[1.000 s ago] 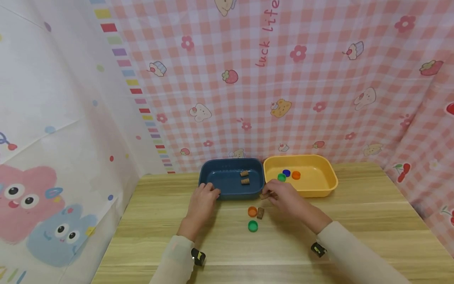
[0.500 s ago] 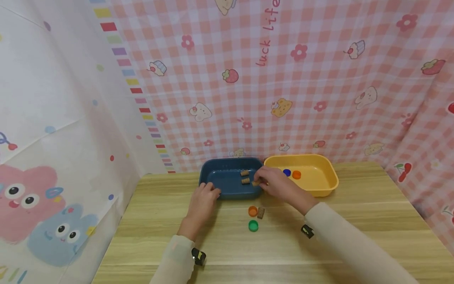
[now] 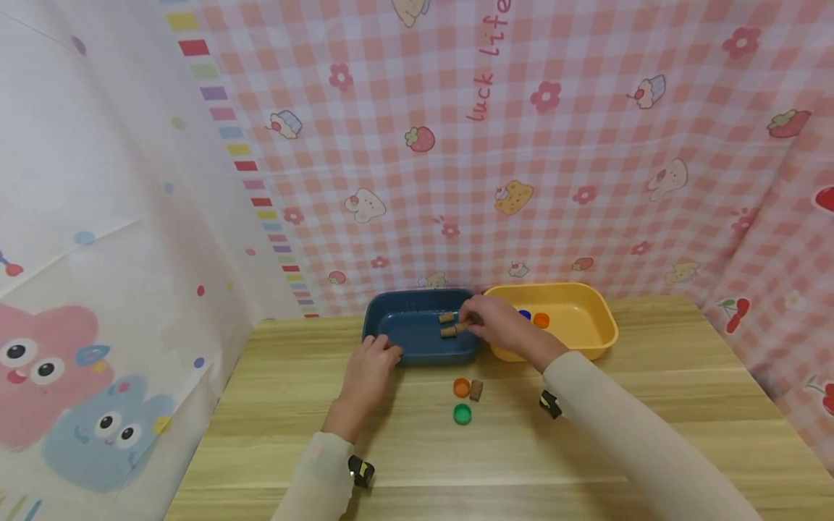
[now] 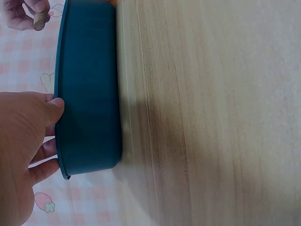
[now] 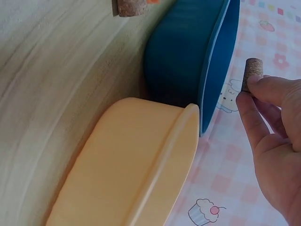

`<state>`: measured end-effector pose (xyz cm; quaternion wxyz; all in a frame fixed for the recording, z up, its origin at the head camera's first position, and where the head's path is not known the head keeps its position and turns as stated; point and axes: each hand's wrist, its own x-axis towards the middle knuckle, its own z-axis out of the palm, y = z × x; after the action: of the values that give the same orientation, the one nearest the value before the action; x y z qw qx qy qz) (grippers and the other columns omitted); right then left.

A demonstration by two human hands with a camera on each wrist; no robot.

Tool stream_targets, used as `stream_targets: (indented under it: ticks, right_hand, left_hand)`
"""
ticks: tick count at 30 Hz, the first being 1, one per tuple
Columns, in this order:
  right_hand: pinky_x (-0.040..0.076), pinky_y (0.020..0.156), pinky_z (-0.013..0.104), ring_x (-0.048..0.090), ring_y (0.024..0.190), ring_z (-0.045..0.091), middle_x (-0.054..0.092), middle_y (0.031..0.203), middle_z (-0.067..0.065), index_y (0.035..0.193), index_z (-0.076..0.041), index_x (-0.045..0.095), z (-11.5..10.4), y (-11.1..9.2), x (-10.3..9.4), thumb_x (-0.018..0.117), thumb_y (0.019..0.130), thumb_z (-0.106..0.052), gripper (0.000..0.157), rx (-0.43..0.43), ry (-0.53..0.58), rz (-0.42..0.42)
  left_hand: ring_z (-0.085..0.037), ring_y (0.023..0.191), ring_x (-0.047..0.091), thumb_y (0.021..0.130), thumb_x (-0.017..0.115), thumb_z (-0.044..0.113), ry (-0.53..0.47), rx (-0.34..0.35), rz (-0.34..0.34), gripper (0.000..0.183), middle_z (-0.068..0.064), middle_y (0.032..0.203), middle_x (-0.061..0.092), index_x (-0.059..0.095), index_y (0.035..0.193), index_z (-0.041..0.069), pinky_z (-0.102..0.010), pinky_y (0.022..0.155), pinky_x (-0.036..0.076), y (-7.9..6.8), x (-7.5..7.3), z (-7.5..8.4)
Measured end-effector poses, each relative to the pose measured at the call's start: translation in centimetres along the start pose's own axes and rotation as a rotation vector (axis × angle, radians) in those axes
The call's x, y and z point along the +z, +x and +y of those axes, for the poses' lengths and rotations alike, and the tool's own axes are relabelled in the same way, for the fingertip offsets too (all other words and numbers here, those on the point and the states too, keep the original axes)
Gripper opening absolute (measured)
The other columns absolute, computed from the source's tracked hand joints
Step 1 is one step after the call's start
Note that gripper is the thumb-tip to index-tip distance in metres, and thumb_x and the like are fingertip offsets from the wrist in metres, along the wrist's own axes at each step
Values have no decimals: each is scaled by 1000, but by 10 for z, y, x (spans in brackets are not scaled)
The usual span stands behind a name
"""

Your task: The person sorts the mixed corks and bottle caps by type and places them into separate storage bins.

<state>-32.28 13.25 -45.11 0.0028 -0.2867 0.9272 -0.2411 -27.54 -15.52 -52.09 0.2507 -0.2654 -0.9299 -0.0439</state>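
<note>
My right hand (image 3: 498,320) pinches a cork (image 5: 254,70) between thumb and fingertips, above the right part of the blue tray (image 3: 410,334). Two more corks lie in that tray, an upper cork (image 3: 446,318) and a lower cork (image 3: 448,333). At the tray's front left, my left hand (image 3: 371,369) holds the rim. In the left wrist view its thumb (image 4: 56,107) presses the outer wall while the other fingers reach behind the rim. On the table in front lie a cork (image 3: 476,391), an orange cap (image 3: 461,388) and a green cap (image 3: 462,414).
A yellow tray (image 3: 583,340) stands right of the blue one, close against it. Inside are an orange cap (image 3: 541,320) and a blue cap (image 3: 524,315), partly hidden by my right hand. A checked cloth (image 3: 391,174) hangs behind the wooden table (image 3: 293,405).
With the cork in its fingers, my right hand has moved left and up from the trays' front edge to over the blue tray. The left hand has stayed on the rim.
</note>
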Motion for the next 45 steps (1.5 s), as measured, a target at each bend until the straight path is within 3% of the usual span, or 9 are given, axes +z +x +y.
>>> stream_targets:
  ticks: [8,14,22,32,45]
  right_hand:
    - [58,91,38,67,94,20,74,106,6,108,-8,74,6,11,3,75,92,-3,17,-14,-23,-24]
    - [58,92,38,64,94,20,72,107,6,108,-9,75,5,19,4,74,93,-3,16,22,-19,-74]
    - [58,87,36,67,93,21,75,102,5,105,-7,77,-1,30,8,74,93,-4,12,-60,-99,-76]
    - [57,93,39,67,104,26,74,112,10,111,-5,76,-5,33,16,71,94,0,19,-26,-56,-119]
    - [58,94,37,68,103,23,74,116,10,112,-5,74,-4,38,21,72,94,-1,18,0,-31,-144]
  left_hand:
    - [-26,74,54,93,75,12,6,6,-7,6,-6,86,66,80,96,13,-38,67,49,0,-2,-1]
    - [-26,74,54,93,75,11,4,13,8,7,-6,86,66,81,96,13,-37,66,48,1,-2,-1]
    - [-26,72,54,92,76,12,7,19,17,6,-6,85,66,81,96,13,-37,64,47,2,0,-2]
    - [-26,71,53,91,76,13,7,21,23,5,-6,84,65,80,94,13,-37,63,46,2,-2,-1]
    - [-26,71,53,90,77,13,16,18,24,5,-6,83,64,80,94,13,-37,63,46,1,-3,1]
